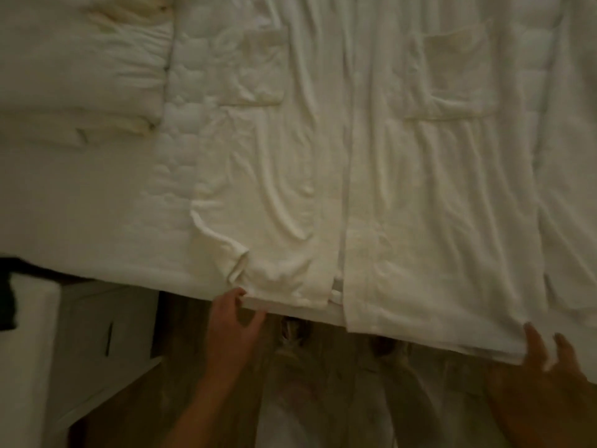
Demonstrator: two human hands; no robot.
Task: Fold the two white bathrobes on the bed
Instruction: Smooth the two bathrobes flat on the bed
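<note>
A low white cabinet [97, 334] stands on the brown wooden floor [139, 415] at far left, just beside the near edge of the white quilted bed [174, 156], with a strip of bare floor open along the bedside. At the bed's upper left lies a folded pile of white cloth [80, 76], apart from the work. A white terry bathrobe [403, 205] is spread flat, front up, across the middle and right of the bed, its left patch pocket [258, 69] and right patch pocket [452, 79] showing and its front opening running down the centre. Its hem lies along the near edge of the mattress, overhanging slightly at right; the hem's left corner is curled back on itself. The person's left hand [232, 318] reaches up to that corner, fingers loose and spread, the thumb touching the hem and nothing gripped. Brown shoes [290, 337] show on the floor between the arms. The right hand [546, 367] is at the hem's right corner, fingers against the cloth; blur hides whether they hold it.
</note>
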